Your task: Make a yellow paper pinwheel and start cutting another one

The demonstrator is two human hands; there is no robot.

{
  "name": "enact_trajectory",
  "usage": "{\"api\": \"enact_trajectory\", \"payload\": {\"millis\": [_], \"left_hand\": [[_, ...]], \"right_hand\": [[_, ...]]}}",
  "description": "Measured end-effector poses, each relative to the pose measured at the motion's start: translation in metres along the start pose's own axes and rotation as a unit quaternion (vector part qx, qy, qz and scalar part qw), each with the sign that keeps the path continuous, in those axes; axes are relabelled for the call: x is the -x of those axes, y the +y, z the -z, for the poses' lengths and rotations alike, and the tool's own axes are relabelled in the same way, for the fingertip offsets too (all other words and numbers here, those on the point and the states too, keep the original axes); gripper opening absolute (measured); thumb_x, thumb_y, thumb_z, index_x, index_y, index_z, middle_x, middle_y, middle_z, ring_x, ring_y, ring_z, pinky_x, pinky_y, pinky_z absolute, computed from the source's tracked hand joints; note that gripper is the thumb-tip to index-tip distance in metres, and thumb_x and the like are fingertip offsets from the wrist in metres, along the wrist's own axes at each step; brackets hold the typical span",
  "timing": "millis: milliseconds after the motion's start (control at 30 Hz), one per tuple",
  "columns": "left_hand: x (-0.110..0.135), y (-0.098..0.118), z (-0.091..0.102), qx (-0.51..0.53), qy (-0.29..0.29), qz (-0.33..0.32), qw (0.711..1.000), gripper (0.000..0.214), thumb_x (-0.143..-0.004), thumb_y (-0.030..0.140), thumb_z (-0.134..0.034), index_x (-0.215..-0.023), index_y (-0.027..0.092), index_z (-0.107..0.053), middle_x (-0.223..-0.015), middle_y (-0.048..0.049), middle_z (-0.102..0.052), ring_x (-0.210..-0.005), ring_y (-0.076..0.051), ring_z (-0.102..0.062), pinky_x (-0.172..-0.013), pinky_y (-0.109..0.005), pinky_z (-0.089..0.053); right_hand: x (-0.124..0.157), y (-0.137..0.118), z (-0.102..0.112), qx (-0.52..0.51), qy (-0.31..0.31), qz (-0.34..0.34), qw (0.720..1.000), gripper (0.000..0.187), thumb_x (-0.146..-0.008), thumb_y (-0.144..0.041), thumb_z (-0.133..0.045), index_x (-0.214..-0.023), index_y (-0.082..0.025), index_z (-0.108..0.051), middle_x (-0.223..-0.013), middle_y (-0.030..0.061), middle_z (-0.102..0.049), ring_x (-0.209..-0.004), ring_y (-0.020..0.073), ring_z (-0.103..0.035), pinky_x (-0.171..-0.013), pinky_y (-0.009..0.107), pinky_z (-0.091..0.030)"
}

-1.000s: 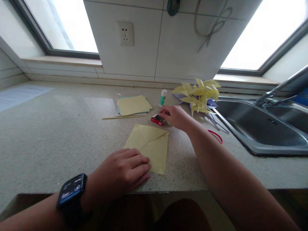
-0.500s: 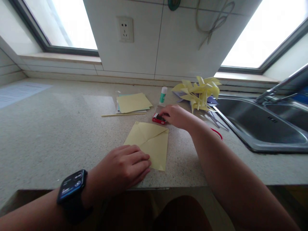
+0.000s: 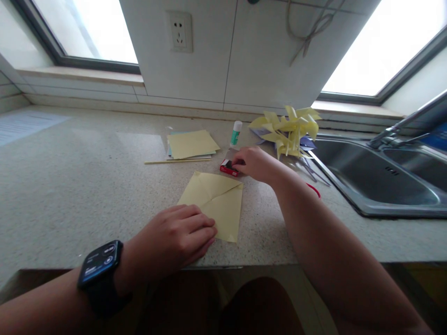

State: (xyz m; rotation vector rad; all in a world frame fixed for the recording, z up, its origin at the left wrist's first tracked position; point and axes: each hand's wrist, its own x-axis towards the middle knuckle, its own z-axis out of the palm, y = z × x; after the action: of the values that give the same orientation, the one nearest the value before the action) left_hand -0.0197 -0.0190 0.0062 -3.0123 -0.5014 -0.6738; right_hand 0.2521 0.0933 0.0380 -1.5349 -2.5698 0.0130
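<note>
My left hand (image 3: pixel 174 237), a smartwatch (image 3: pixel 100 264) on its wrist, rests with its fingers flat over the lower left part of a square yellow sheet of paper (image 3: pixel 228 209). Diagonal creases or cuts run from the sheet's corners toward its middle. Beyond the sheet, my right hand (image 3: pixel 254 163) dips its fingertips into a small open red box (image 3: pixel 228 170) with dark contents. Thumb and finger are bent together there; anything between them is too small to make out. A glue stick (image 3: pixel 235 133) with a white cap stands just behind the box.
Yellow and blue paper sheets (image 3: pixel 192 144) lie at the back, a thin stick (image 3: pixel 174 161) before them. Yellow and purple paper pinwheels (image 3: pixel 293 132) are piled at the back right, near a steel sink (image 3: pixel 380 186). Something red and curved (image 3: pixel 313 190) shows behind my right forearm.
The whole view has shifted slightly, so things sit a little higher in it. My right hand's fingertips stay at the red box; the left hand stays on the yellow sheet.
</note>
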Motion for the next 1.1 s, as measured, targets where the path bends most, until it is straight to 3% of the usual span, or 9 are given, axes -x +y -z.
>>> {"api": "enact_trajectory", "payload": {"millis": [100,267,433,700,933,1100], "left_hand": [[-0.001,0.0,0.001,0.002,-0.002,-0.001,1.0,0.014,-0.098,0.019,-0.057,-0.102,0.018,-0.071,-0.1,-0.005,-0.076,-0.086,-0.021,-0.068,-0.075,-0.037,-0.058],[-0.002,0.001,0.002,-0.003,0.005,-0.004,1.0,0.016,-0.099,0.019,-0.056,-0.102,0.018,-0.071,-0.097,-0.0063,-0.076,-0.087,-0.019,-0.068,-0.077,-0.033,-0.058],[-0.001,0.001,0.001,0.002,-0.005,-0.002,1.0,0.015,-0.099,0.019,-0.056,-0.102,0.017,-0.071,-0.099,-0.0053,-0.075,-0.086,-0.021,-0.068,-0.074,-0.037,-0.058],[0.001,0.001,0.001,0.003,-0.016,0.003,1.0,0.014,-0.097,0.02,-0.058,-0.103,0.017,-0.071,-0.103,-0.0043,-0.075,-0.087,-0.023,-0.067,-0.074,-0.04,-0.058],[-0.001,0.001,0.0,0.005,-0.016,0.003,1.0,0.015,-0.098,0.02,-0.057,-0.104,0.017,-0.071,-0.103,-0.0047,-0.075,-0.087,-0.023,-0.067,-0.074,-0.04,-0.058],[0.0,0.0,0.0,0.002,-0.015,0.001,1.0,0.015,-0.097,0.019,-0.057,-0.104,0.017,-0.071,-0.103,-0.0049,-0.075,-0.087,-0.023,-0.067,-0.073,-0.04,-0.057]], "right_hand": [[0.0,0.0,0.0,0.0,0.002,-0.003,1.0,0.016,-0.09,-0.021,-0.063,-0.082,-0.02,-0.077,-0.081,0.0072,-0.075,-0.071,0.0196,-0.061,-0.065,0.031,-0.037],[-0.001,-0.001,0.001,0.002,-0.017,0.009,1.0,0.018,-0.092,-0.019,-0.061,-0.096,-0.023,-0.079,-0.094,0.0085,-0.077,-0.082,0.0223,-0.064,-0.071,0.032,-0.04],[-0.003,-0.003,0.001,0.014,-0.035,0.005,0.999,0.021,-0.094,-0.017,-0.059,-0.09,-0.021,-0.079,-0.091,0.0106,-0.076,-0.085,0.024,-0.065,-0.072,0.033,-0.04],[-0.003,-0.003,0.001,0.02,-0.02,-0.027,0.999,0.017,-0.089,-0.018,-0.063,-0.079,-0.02,-0.077,-0.079,0.0099,-0.075,-0.074,0.0219,-0.062,-0.064,0.033,-0.038],[-0.006,0.007,-0.01,0.014,-0.018,-0.016,1.0,0.02,-0.087,-0.016,-0.062,-0.072,-0.021,-0.075,-0.072,0.0083,-0.073,-0.062,0.0194,-0.058,-0.059,0.033,-0.034],[-0.004,0.01,-0.01,-0.001,-0.005,-0.018,1.0,0.016,-0.085,-0.014,-0.062,-0.077,-0.021,-0.074,-0.075,0.0068,-0.074,-0.064,0.0191,-0.059,-0.06,0.032,-0.035]]}}
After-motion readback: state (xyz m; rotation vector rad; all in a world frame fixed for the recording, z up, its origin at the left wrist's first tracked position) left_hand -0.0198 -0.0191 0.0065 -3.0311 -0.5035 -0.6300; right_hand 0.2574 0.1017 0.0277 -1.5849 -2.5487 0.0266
